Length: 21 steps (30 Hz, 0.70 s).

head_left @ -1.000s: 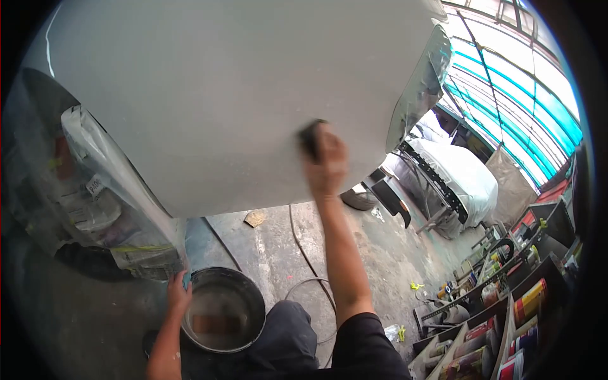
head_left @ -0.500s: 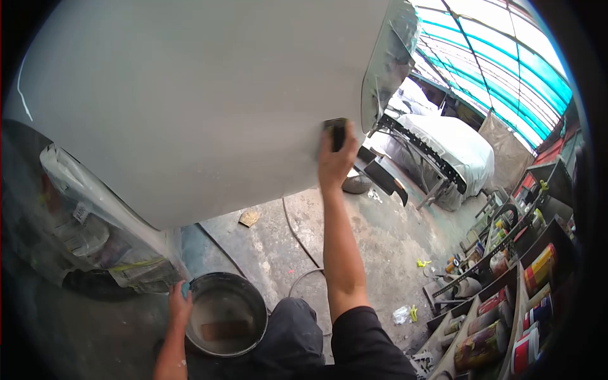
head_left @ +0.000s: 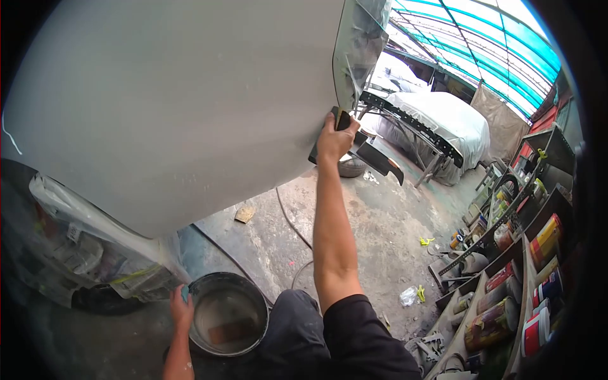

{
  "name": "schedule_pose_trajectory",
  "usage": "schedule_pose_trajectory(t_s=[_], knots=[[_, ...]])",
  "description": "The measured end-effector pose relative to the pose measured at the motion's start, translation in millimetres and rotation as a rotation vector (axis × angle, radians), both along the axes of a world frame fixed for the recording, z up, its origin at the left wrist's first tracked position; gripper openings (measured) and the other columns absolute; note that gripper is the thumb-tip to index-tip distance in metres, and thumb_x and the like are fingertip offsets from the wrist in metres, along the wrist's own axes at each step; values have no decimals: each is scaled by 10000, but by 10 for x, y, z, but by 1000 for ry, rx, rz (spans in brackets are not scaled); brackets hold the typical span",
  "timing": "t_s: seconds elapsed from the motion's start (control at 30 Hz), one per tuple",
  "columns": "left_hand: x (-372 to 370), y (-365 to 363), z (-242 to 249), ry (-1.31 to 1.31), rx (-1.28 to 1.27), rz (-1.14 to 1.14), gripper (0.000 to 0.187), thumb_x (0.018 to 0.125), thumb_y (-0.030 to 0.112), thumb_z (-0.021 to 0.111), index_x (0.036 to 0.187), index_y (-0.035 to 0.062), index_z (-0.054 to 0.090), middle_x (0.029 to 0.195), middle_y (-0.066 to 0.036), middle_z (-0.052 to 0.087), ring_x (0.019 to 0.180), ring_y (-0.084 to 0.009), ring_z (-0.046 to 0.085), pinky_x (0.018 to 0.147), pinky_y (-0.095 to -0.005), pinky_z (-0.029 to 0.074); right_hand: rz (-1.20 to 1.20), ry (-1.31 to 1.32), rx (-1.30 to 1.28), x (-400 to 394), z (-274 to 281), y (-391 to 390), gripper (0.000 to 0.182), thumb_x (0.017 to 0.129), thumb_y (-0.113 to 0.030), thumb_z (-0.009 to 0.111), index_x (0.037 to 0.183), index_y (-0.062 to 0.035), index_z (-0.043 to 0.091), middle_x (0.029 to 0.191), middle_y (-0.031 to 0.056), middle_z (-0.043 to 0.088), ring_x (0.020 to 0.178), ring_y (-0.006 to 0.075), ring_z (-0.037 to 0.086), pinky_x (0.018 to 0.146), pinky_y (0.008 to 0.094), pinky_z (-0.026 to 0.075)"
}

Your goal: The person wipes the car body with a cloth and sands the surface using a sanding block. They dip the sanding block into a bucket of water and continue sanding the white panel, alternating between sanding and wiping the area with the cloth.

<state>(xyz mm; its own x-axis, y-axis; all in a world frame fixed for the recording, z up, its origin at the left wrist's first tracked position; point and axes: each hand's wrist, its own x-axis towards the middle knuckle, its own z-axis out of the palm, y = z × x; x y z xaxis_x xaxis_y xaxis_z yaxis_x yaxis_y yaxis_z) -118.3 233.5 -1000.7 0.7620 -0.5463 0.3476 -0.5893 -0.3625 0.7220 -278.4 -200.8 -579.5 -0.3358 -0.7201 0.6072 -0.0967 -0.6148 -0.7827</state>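
Observation:
A large grey car door panel (head_left: 190, 95) fills the upper left, with a few wet drips on its lower part. My right hand (head_left: 335, 140) grips a black sanding block (head_left: 344, 120) at the panel's right edge; the fingers wrap over it. My left hand (head_left: 182, 310) is closed on a small teal piece (head_left: 185, 292), perhaps a sponge, beside the rim of a black bucket (head_left: 264, 307). Cloudy water stands in the bucket, and a reddish-brown rectangular block (head_left: 229, 332) lies in it.
Plastic and paper masking (head_left: 95, 247) covers the part at left. A hose (head_left: 291, 221) and a yellowish scrap (head_left: 244, 215) lie on the floor. Paint cans (head_left: 491, 323) fill shelving at right. Behind stand a black bumper piece (head_left: 380, 161) and a covered car (head_left: 443, 120).
My right hand has moved with the sanding block to the panel's right edge, and the block has turned. The view has shifted right. My left hand stays beside the bucket.

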Motion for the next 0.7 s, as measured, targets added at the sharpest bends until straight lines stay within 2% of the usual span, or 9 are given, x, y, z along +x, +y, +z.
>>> schedule_pose_trajectory(t_s=[0.07, 0.13, 0.23, 0.33, 0.37, 0.4, 0.47, 0.6, 0.7], knots=[[-17, 5, 35, -12, 24, 1, 400, 871, 61, 681, 1260, 23, 594, 1190, -238, 602, 1103, -460, 588, 947, -507, 483, -36, 33, -106, 177, -45, 265, 566, 918, -275, 742, 1374, -32, 512, 1192, 232, 624, 1108, 425, 629, 947, 478, 508], [48, -25, -24, -34, 21, 5, 401, 867, 56, 680, 1257, 25, 594, 1191, -235, 602, 1099, -460, 587, 943, -512, 481, -180, 182, -521, 585, -325, 586, 613, 902, -258, 758, 1428, -58, 513, 1158, 213, 626, 1103, 414, 632, 969, 474, 506], [29, 10, -77, -49, 55, 1, 402, 857, 51, 681, 1249, 23, 595, 1188, -238, 601, 1091, -460, 586, 938, -517, 479, -134, 363, -675, 518, -394, 789, 613, 901, -222, 763, 1450, -89, 525, 1195, 198, 625, 1103, 406, 637, 979, 480, 509], [81, 4, -80, -73, 39, -16, 395, 849, 52, 683, 1233, 22, 599, 1166, -243, 606, 1082, -461, 586, 934, -515, 480, -93, 104, -454, 114, -180, -85, 526, 910, -252, 763, 1327, -31, 530, 1134, 231, 651, 1039, 392, 646, 908, 473, 510], [87, 15, -74, -80, 27, -27, 391, 847, 53, 683, 1227, 22, 601, 1156, -244, 609, 1079, -461, 586, 932, -514, 481, -68, 77, -187, -17, -29, -49, 491, 931, -253, 739, 1298, -12, 520, 1124, 254, 647, 996, 385, 659, 866, 465, 521], [83, 13, -64, -83, 21, -16, 387, 845, 55, 685, 1222, 23, 604, 1146, -242, 614, 1076, -460, 588, 931, -513, 482, -43, 37, -124, -7, 18, -84, 483, 940, -253, 728, 1301, -12, 516, 1118, 258, 649, 973, 375, 668, 841, 462, 526], [40, -19, -37, -93, 4, 2, 380, 841, 58, 688, 1211, 23, 610, 1127, -238, 623, 1070, -457, 592, 930, -511, 483, -94, 27, -152, 163, -18, 83, 505, 923, -233, 744, 1332, -33, 524, 1088, 232, 653, 979, 379, 667, 857, 464, 533], [101, 1, -104, -111, 42, -9, 381, 838, 60, 688, 1209, 25, 609, 1125, -230, 629, 1072, -455, 594, 932, -510, 484, -232, 374, -705, 896, -400, 1204, 522, 907, -200, 754, 1369, -54, 558, 1091, 205, 641, 1016, 406, 655, 884, 485, 541], [65, 16, -31, -103, 65, -5, 382, 837, 59, 687, 1209, 25, 609, 1135, -230, 628, 1074, -455, 594, 933, -507, 485, -60, 480, -633, 627, -464, 777, 502, 917, -202, 746, 1355, -42, 563, 1114, 211, 646, 1038, 396, 651, 893, 486, 536]])
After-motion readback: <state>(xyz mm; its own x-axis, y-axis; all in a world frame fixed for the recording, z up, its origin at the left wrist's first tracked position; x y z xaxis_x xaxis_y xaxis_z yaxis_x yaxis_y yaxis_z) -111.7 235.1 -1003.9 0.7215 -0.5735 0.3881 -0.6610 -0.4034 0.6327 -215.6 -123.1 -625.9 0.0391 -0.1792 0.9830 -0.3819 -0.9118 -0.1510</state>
